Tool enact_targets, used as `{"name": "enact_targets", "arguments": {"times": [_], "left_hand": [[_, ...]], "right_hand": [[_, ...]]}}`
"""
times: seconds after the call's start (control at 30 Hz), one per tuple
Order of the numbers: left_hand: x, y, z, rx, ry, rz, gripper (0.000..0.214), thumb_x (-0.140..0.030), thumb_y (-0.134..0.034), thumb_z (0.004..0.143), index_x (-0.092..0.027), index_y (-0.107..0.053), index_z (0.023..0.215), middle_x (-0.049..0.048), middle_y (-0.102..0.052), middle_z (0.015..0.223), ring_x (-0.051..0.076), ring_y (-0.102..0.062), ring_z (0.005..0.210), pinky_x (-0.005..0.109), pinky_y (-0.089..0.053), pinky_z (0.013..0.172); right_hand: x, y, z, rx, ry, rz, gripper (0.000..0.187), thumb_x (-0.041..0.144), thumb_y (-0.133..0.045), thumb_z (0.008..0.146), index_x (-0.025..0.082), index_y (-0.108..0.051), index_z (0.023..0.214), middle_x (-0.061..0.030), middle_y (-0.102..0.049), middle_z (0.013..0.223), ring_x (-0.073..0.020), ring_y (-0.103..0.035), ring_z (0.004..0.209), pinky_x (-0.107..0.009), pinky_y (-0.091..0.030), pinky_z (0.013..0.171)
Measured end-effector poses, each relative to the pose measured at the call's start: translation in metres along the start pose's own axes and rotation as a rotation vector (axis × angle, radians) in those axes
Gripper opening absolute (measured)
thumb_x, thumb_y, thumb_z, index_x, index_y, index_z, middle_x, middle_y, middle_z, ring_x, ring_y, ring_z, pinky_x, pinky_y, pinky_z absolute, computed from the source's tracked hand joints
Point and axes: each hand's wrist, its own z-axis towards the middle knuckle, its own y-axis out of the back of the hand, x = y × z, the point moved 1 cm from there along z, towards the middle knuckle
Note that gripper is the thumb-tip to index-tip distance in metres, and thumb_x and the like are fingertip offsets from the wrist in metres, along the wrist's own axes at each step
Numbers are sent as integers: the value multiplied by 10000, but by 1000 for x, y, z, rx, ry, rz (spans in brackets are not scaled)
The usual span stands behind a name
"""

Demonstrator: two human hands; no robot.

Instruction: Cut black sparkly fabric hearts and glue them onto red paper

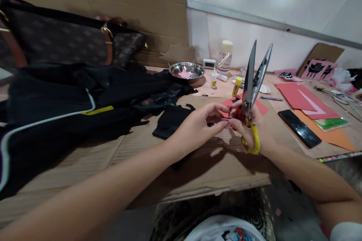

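Cardboard-topped bench [198,175]. Right hand [256,130] grip closed on scissors [253,79], blades toward 12; left hand [198,126] grip pinching dark scrap [225,119]. Best keep fingertips clear.

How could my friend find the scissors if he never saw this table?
Find the big brown cardboard sheet in front of the person. Above its right end, the right hand grips the scissors, tips pointing up. Nothing else nearby has a yellow loop handle and two long shiny blades, slightly parted.
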Motion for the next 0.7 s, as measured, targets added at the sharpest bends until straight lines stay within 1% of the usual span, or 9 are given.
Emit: {"name": "enact_targets", "arguments": {"times": [0.1, 0.27, 0.43, 0.53, 0.7], "left_hand": [[0, 1, 1, 3, 28, -19, 274, -339, -723, 830, -181, -628, 1033, 51, -754, 992, 182, -723, 902, 317, -564, 849], [-4, 2, 0, -31, 107, 84, 252, -426, -747, 803, -182, -693, 832, 39, -762, 846, 183, -701, 798, 296, -541, 754], [-9, 2, 0, -25, 101, 115, 294, -483, -740, 810, -189, -743, 804, 47, -785, 830, 199, -710, 798, 293, -544, 754], [-11, 2, 0, -19, 97, 127, 275, -457, -718, 833, -188, -749, 790, 39, -785, 811, 188, -709, 771, 279, -542, 748], [-9, 4, 2, -8, 81, 159, 215, -393, -712, 827, -182, -744, 800, 32, -776, 804, 177, -693, 752, 265, -522, 724]], "right_hand": [[5, -1, 1, -1, -22, 6, 266, 267, -735, 858, 264, -546, 1045, 45, -601, 811, -104, -580, 653, -255, -486, 604], [8, 1, -2, -4, -25, -46, 279, 343, -729, 880, 265, -537, 1065, 45, -578, 787, -111, -569, 658, -261, -464, 607], [3, 4, -5, 23, 53, -69, 240, 358, -650, 957, 271, -527, 1144, 20, -578, 882, -118, -581, 688, -286, -488, 645], [0, 5, -4, 46, 28, -9, 276, 361, -667, 946, 277, -513, 1160, 15, -580, 905, -132, -591, 706, -293, -492, 637], [-3, 5, 1, 63, -29, 3, 253, 261, -708, 890, 263, -554, 1091, 31, -593, 828, -134, -594, 704, -290, -473, 647]]}}
